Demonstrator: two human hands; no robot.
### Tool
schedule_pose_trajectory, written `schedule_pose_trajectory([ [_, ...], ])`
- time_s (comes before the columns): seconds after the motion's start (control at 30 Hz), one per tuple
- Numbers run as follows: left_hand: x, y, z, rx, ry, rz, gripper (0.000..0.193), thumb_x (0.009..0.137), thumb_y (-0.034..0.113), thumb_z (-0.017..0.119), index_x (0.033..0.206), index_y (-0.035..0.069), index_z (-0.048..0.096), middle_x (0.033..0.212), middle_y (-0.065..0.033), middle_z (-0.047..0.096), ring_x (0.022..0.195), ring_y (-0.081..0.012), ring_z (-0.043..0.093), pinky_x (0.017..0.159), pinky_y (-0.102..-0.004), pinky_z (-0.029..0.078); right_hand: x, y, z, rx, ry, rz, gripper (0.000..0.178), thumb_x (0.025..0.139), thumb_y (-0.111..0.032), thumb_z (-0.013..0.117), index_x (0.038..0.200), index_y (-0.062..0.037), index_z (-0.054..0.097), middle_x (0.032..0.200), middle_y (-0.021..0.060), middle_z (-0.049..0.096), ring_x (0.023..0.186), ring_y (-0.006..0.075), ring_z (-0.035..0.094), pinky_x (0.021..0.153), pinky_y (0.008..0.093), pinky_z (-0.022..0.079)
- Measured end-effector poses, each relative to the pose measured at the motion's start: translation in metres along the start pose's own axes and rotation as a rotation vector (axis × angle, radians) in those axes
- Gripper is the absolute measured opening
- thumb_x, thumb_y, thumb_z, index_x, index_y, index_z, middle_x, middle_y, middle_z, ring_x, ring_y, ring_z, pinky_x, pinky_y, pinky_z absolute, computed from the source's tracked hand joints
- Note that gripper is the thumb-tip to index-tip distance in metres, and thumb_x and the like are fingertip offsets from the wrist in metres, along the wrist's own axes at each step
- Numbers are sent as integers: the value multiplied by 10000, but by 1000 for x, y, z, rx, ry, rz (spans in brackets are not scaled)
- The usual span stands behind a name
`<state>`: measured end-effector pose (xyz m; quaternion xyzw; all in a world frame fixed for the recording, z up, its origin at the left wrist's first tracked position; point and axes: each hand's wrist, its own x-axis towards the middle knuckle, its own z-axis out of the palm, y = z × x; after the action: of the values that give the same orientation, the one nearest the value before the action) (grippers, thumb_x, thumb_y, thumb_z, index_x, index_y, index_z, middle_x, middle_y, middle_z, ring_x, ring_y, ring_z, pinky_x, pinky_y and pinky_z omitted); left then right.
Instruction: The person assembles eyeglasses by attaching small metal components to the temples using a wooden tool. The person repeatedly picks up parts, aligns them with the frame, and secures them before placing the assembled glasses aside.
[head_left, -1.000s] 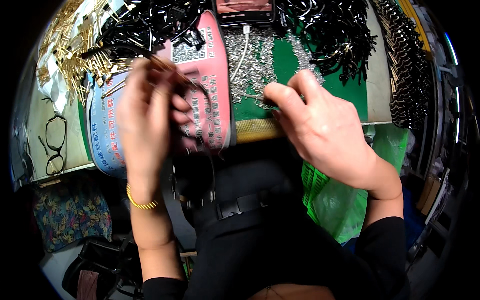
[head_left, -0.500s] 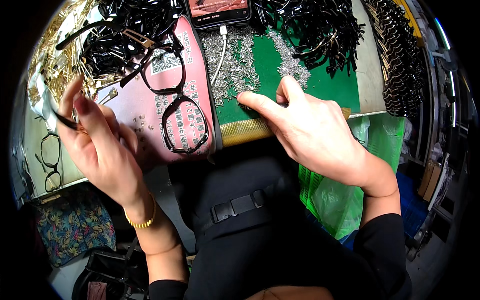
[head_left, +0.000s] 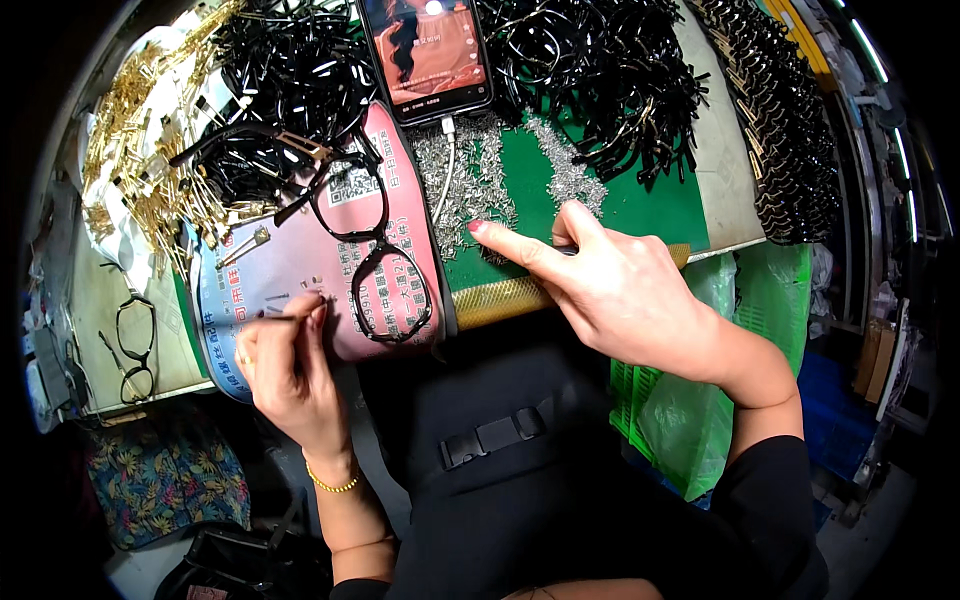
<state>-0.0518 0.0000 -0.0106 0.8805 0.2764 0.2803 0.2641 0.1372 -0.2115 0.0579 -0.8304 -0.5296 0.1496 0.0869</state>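
Observation:
Over the pink and pale-blue printed mat (head_left: 285,268), my left hand (head_left: 295,375) has its fingertips pinched together around a small dark piece that I cannot make out. A few tiny dark bits lie beside those fingertips. My right hand (head_left: 630,300) rests at the green mat's near edge, index fingertip on a pile of small silver screws (head_left: 465,185). Its other fingers curl under; a dark bit shows by the thumb, its kind hidden. Between the hands lies a black eyeglass frame (head_left: 370,238), with a temple arm (head_left: 250,133) reaching to its upper left.
Heaps of black temple arms (head_left: 610,75) and gold metal parts (head_left: 140,140) cover the back. A phone (head_left: 430,60) on a white cable stands behind the screws. Another eyeglass frame (head_left: 135,325) lies far left. A green crate (head_left: 640,400) with plastic lining sits below the table at right.
My left hand has moved right and nearer, from raised, spread fingers to a pinch over the mat. My right hand keeps its pose on the screws. The whole view has shifted, showing more of the phone.

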Motion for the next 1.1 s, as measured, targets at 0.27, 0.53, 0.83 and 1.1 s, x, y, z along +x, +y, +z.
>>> schedule_pose_trajectory([
  [0.27,-29,31,17,-217,-44,361,351,761,70,835,1069,100,667,1008,-28,762,1017,-267,685,1047,-522,472,10,-21,-9,198,27,-246,563,841,-80,628,1387,-163,524,1269,107,596,698,290,673,552,396,566],
  [0.53,-12,9,13,-402,-184,340,288,710,32,852,918,66,656,911,-78,729,928,-270,714,1014,-476,510,17,-13,11,117,-36,-359,577,794,-48,628,1363,-127,573,1373,37,600,796,277,632,601,357,570],
  [0.83,-13,8,20,-512,-99,272,312,701,-48,828,934,19,631,873,-108,701,845,-269,713,950,-471,555,20,-12,15,153,-52,-325,579,821,-50,632,1374,-218,590,1386,-27,602,763,242,606,545,318,556],
  [1.1,-8,17,18,-317,-102,360,333,699,-30,818,964,60,639,828,-71,670,794,-254,697,847,-464,598,22,-9,17,186,-29,-345,571,783,-29,678,1322,-209,627,1336,-21,630,768,238,621,534,307,557],
])
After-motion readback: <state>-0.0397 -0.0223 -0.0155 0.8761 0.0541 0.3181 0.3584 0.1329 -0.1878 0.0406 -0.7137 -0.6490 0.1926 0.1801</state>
